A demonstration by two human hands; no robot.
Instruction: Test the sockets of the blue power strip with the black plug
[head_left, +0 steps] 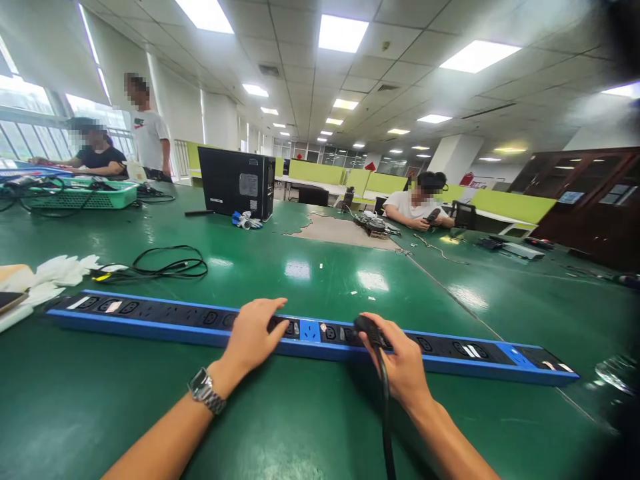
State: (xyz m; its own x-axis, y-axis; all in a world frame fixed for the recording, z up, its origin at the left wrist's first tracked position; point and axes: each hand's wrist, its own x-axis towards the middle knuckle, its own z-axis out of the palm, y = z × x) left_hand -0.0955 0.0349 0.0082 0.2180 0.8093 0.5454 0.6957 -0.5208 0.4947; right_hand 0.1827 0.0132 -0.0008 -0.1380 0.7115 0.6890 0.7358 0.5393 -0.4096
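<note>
A long blue power strip (310, 331) with black socket panels lies across the green table in front of me. My left hand (255, 333) rests over its middle, thumb and fingers apart, with nothing in the grip. A watch (206, 391) circles that wrist. Right of the strip's blue middle socket, my right hand (400, 357) grips a black power plug (369, 327) over the sockets. The plug's black cord (385, 413) hangs down toward the bottom of the view. Whether the plug sits in a socket or just above it is hidden.
A coiled black cable (170, 263) lies beyond the strip, near crumpled white plastic (65, 272). Farther back are a black computer case (235, 183), gloves (247, 221) and a green basket (83, 195). One person (417, 203) sits across the table; two others are at the left.
</note>
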